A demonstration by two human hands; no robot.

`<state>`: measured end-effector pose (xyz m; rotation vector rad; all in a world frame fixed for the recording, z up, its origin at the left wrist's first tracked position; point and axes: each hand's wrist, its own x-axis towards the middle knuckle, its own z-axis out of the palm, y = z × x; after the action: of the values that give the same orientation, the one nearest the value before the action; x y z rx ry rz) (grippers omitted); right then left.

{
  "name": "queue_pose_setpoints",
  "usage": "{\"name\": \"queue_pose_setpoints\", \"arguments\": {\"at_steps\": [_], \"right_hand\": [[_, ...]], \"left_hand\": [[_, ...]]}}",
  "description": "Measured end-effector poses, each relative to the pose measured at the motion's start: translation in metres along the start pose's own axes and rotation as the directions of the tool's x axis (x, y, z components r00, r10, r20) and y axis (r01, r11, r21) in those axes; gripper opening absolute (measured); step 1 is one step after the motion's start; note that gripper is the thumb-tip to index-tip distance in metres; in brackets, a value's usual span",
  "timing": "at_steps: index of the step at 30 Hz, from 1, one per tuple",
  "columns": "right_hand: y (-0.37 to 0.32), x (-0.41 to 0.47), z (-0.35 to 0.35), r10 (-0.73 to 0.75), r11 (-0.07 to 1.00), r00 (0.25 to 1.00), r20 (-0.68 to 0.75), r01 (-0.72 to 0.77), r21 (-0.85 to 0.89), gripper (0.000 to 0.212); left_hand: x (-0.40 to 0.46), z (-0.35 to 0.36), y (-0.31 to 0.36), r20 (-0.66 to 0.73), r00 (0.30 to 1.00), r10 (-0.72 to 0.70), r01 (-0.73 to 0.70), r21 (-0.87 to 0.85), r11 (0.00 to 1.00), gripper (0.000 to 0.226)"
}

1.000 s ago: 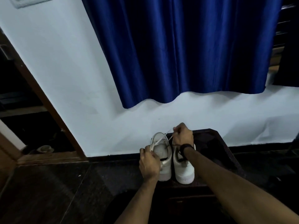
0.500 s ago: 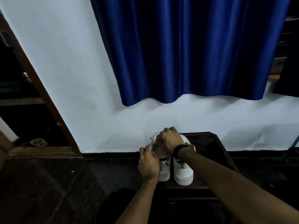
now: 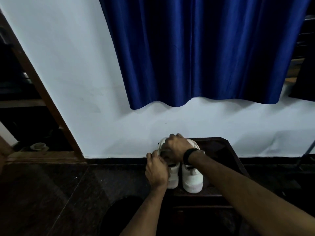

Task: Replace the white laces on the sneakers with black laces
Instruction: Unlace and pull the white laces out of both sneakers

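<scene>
White sneakers [image 3: 192, 178] paired on dark stool [image 3: 226, 150], left hand [image 3: 157, 171] gripping left shoe, right hand [image 3: 175, 149] curled over its opening.

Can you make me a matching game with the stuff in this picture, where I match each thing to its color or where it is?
Things:
1. curtain
2. right sneaker
3. wristband
4. left hand

Descriptions:
A. white, on the dark stand
B. black, around the right wrist
C. blue, hanging on the wall
D. holding the side of the left sneaker

Right pairs: 1-C, 2-A, 3-B, 4-D
</scene>
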<state>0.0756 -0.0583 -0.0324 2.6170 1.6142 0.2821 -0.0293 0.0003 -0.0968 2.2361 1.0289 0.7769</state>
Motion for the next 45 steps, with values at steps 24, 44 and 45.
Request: {"name": "queue_pose_setpoints", "arguments": {"at_steps": [24, 44, 45], "right_hand": [[0.005, -0.013, -0.009, 0.082, 0.99, 0.983, -0.167, -0.06, 0.131, 0.034], [0.044, -0.04, -0.011, 0.684, 0.689, 0.698, -0.213, -0.521, 0.504, 0.031], [0.034, -0.04, -0.01, 0.646, 0.677, 0.752, -0.13, -0.487, 0.552, 0.026]], "left_hand": [[-0.004, -0.003, 0.004, -0.009, 1.0, 0.01, -0.01, 0.003, 1.0, 0.032], [0.025, -0.001, 0.003, 0.103, 0.886, 0.452, -0.459, 0.333, 0.824, 0.055], [0.032, -0.001, 0.006, 0.182, 0.855, 0.486, -0.518, 0.331, 0.789, 0.051]]}}
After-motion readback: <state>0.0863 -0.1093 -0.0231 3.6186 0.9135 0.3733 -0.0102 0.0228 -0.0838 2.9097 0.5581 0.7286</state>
